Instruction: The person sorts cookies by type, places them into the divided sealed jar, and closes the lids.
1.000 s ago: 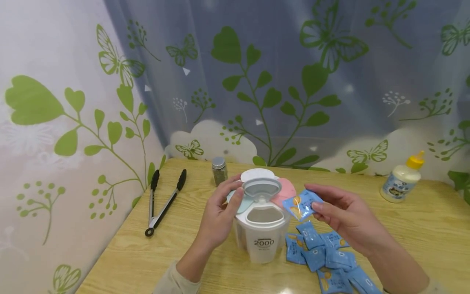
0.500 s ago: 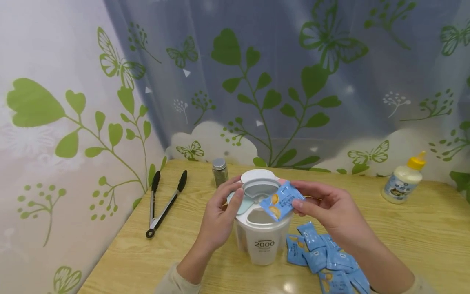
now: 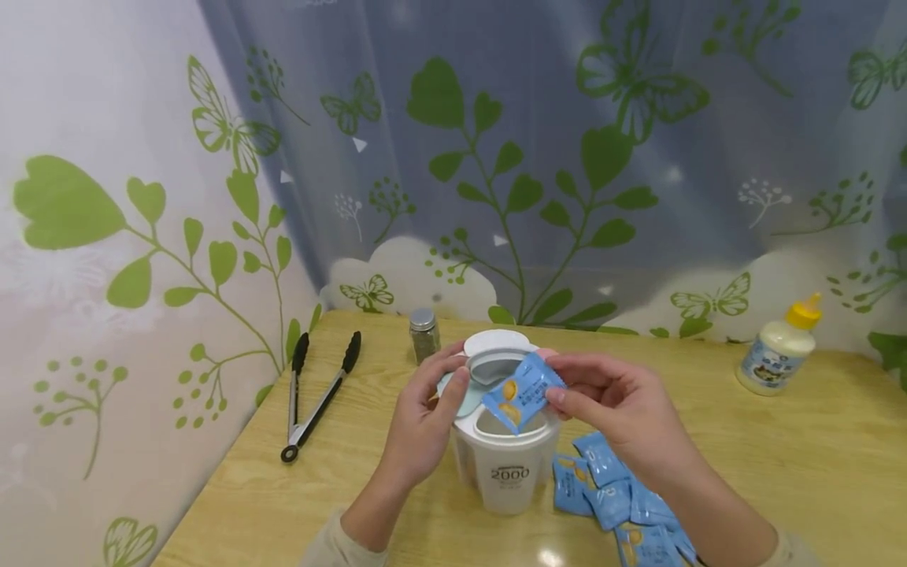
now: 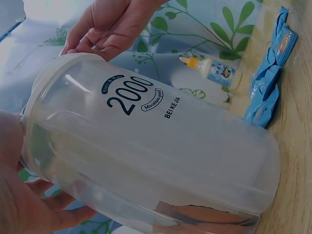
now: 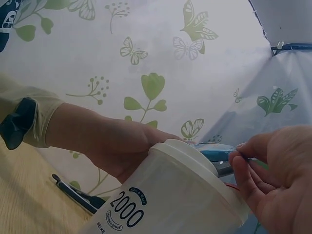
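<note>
Head view: blue packet (image 3: 520, 392) tight between right fingers (image 3: 584, 364), over container (image 3: 507, 487); left fingers (image 3: 441, 367) around it

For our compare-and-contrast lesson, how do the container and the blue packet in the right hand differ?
The container is translucent; the packet is blue. The container is larger than the packet. The container stands on the table; the right hand pinches the packet over the container's top. Both bear printing.
</note>
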`<state>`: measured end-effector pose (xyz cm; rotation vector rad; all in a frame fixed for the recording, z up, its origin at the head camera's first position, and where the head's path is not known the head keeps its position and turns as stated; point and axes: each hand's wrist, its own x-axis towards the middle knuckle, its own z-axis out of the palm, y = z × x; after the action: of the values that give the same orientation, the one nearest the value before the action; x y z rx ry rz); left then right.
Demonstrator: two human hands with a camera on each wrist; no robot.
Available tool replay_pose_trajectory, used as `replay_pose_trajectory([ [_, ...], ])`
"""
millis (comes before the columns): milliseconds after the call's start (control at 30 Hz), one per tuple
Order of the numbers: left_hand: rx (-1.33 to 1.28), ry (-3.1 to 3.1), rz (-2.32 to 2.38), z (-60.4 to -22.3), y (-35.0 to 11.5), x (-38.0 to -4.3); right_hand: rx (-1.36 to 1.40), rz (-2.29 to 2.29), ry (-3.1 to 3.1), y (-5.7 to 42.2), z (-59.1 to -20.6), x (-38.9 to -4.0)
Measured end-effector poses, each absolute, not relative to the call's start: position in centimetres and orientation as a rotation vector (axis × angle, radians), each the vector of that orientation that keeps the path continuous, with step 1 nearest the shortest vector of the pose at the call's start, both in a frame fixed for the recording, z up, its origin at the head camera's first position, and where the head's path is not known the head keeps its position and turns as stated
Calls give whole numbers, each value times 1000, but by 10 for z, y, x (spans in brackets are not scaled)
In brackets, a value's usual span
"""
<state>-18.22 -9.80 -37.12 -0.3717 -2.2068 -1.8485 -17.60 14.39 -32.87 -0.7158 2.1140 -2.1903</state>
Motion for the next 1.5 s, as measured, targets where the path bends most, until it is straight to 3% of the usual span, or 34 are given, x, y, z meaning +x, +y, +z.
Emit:
replay_pose_trajectory([
  [633,-426,-2153,-1865,-372,-100,-182,-609,-2193,1997,151,-331,-180],
  [1000,-415,-2164,-1852,-371,-97,-183,-589,-2329,1756,196,-356,-187],
  [1500,-413,-2151,-1888,-371,-97,-182,-518,-2031,2180,231,-383,-186],
])
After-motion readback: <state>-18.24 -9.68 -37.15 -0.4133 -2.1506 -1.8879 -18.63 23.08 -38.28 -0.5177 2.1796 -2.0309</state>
